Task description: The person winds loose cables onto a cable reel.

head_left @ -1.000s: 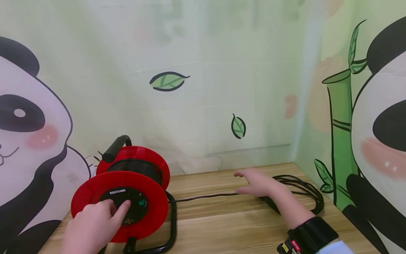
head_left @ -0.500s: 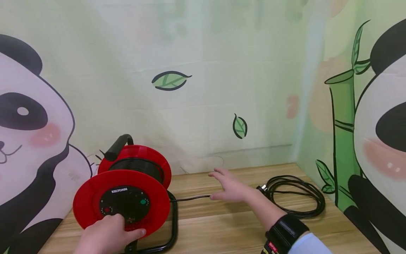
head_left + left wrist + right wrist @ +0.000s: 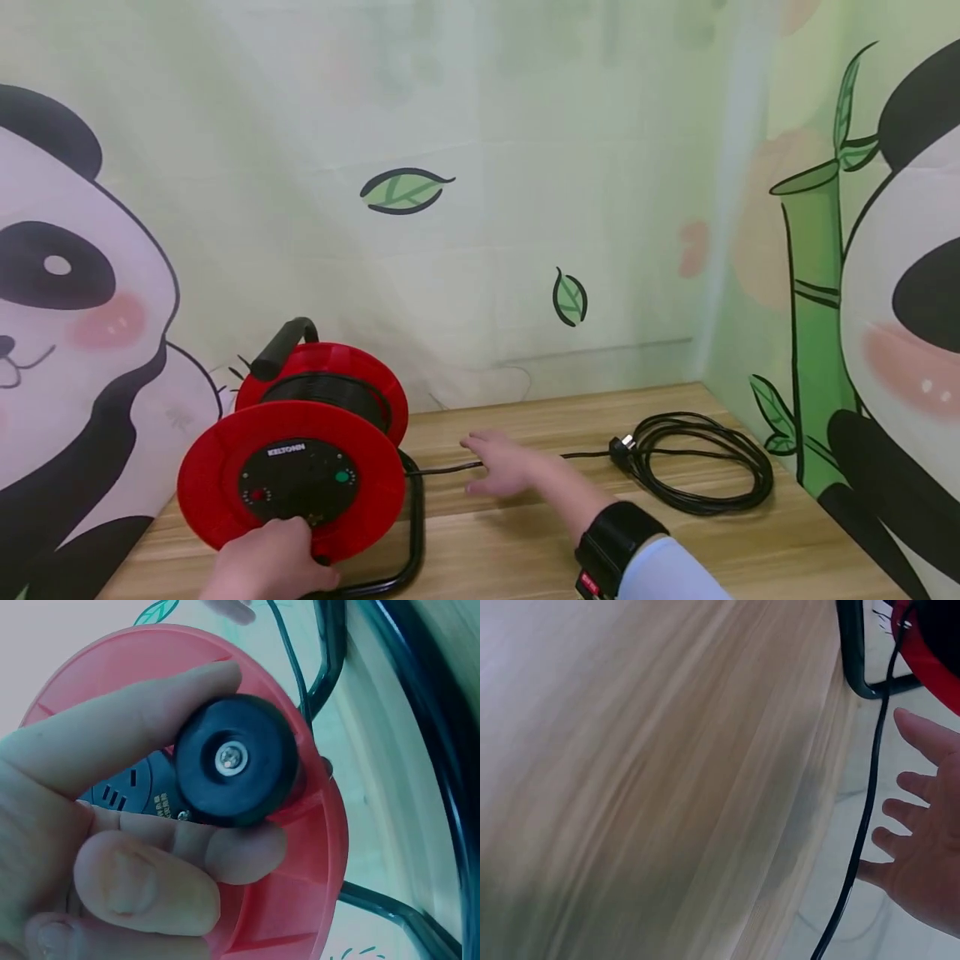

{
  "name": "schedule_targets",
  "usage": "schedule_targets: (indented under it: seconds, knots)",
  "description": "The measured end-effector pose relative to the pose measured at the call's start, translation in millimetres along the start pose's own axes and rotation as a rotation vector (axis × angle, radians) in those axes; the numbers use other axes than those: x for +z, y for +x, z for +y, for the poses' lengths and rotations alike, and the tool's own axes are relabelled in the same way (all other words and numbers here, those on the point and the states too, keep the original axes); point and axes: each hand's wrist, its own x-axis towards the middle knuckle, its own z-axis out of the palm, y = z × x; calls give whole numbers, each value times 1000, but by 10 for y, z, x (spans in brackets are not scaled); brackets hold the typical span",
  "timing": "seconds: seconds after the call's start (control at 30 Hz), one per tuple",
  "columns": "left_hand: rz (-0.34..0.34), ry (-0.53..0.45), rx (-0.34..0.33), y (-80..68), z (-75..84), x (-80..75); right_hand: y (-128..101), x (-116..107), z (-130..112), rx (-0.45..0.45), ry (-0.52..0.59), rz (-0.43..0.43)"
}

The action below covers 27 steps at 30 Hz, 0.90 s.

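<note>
A red cable reel (image 3: 217, 479) with a black centre panel and wound black cable stands on the left of the table. My left hand (image 3: 273, 557) is at its lower front, thumb and finger pinching the round black crank knob (image 3: 259, 776) seen in the left wrist view. Black cable (image 3: 450, 469) runs out rightward from the reel. Over this cable, my right hand (image 3: 506, 467) is spread with fingers apart and the palm turned down. In the right wrist view the cable passes close by its fingertips, not gripped.
A coil of black cable (image 3: 705, 505) with a plug (image 3: 621, 451) lies on the wooden table (image 3: 525, 550) at the right. The reel's black tube stand (image 3: 415, 533) juts out beside it. A panda-print cloth (image 3: 480, 275) hangs behind.
My left hand has moved from the panel's left side down to the reel's lower edge. The right hand has slid left along the cable, away from the coil, towards the reel.
</note>
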Motion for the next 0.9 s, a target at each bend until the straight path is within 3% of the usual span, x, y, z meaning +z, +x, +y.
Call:
schedule_targets:
  seconds: [0.2,0.37,0.57,0.9]
  knots:
    - [11,21,10,22,7,32,192,164,-184,33,-105,-70]
    - [-6,21,14,51,19,60,281,296,-310,70,-165,-65]
    - [15,81,20,87,14,70,342,344,-392,-12,-241,-23]
    - [1,68,23,128,5,82,317,392,-388,-42,-134,-33]
